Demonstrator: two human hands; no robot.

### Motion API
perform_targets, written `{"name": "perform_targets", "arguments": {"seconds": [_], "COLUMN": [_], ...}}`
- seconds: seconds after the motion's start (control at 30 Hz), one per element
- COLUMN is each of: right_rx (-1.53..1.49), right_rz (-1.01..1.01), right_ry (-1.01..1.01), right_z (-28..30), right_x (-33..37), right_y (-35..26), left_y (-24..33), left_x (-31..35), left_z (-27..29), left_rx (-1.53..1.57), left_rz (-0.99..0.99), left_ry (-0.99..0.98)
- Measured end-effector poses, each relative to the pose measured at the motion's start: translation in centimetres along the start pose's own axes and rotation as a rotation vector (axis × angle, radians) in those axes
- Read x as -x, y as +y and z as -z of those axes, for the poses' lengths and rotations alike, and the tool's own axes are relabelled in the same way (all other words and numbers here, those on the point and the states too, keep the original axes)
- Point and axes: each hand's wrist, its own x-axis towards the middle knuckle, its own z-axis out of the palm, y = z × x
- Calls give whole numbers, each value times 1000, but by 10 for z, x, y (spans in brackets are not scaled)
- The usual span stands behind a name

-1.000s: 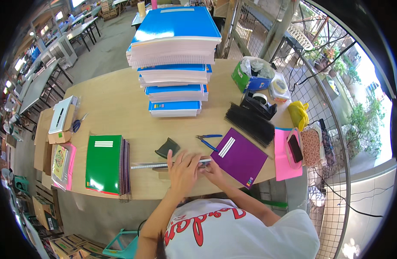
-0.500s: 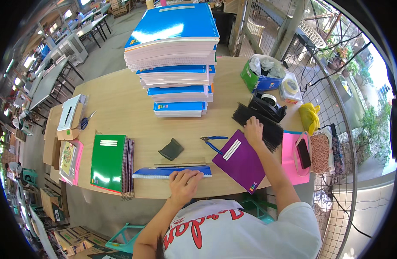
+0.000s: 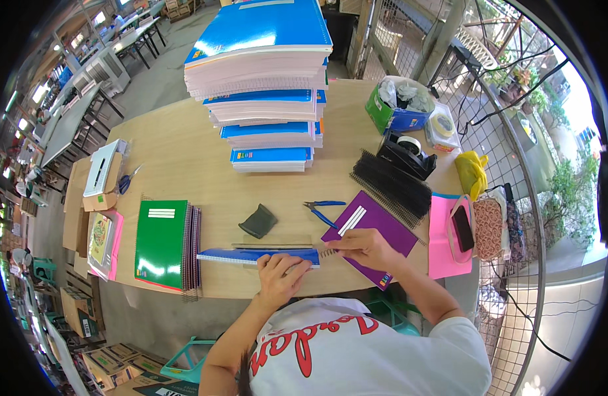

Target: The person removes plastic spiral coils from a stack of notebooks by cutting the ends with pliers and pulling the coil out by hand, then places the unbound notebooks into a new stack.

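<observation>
A blue-covered notebook (image 3: 218, 255) stands on its edge near the front of the table, its pages toward me. My left hand (image 3: 284, 277) is closed over it, fingers wrapped round its upper side. At the notebook's right end, my right hand (image 3: 366, 249) pinches a thin dark spiral binding coil (image 3: 328, 253), whose tip meets the notebook's corner. Whether the coil has entered the holes is too small to tell. Beneath the right hand lies a purple cover (image 3: 383, 228). Blue-handled cutting pliers (image 3: 323, 212) rest beside it, and a bundle of black coils (image 3: 393, 187) lies beyond.
Tall stacks of blue-covered books (image 3: 264, 72) rise at the back. Green spiral notebooks (image 3: 162, 237) sit at left, with scissors (image 3: 127, 180) behind. A dark curved block (image 3: 258, 222) lies centrally. Right: tape dispenser (image 3: 407, 155), box of plastic bags (image 3: 399, 109), pink folder (image 3: 442, 231), phone (image 3: 463, 229).
My right hand has come from the black coil bundle toward me and left, to the blue notebook's right end, now with a coil in its fingers. My left hand stays on the notebook.
</observation>
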Motion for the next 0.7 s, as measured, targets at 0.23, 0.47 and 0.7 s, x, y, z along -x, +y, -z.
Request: {"name": "perform_targets", "arguments": {"seconds": [0.23, 0.47, 0.7], "right_rx": [124, -5, 60], "right_rz": [119, 61, 80], "right_ry": [84, -28, -20], "right_z": [-18, -26, -36], "right_x": [3, 3, 7], "right_y": [-8, -16, -10], "left_y": [1, -1, 3], "left_x": [2, 6, -9], "left_z": [5, 5, 8], "left_rx": [-3, 4, 31], "left_rz": [-31, -34, 8], "left_ry": [-12, -10, 9]}}
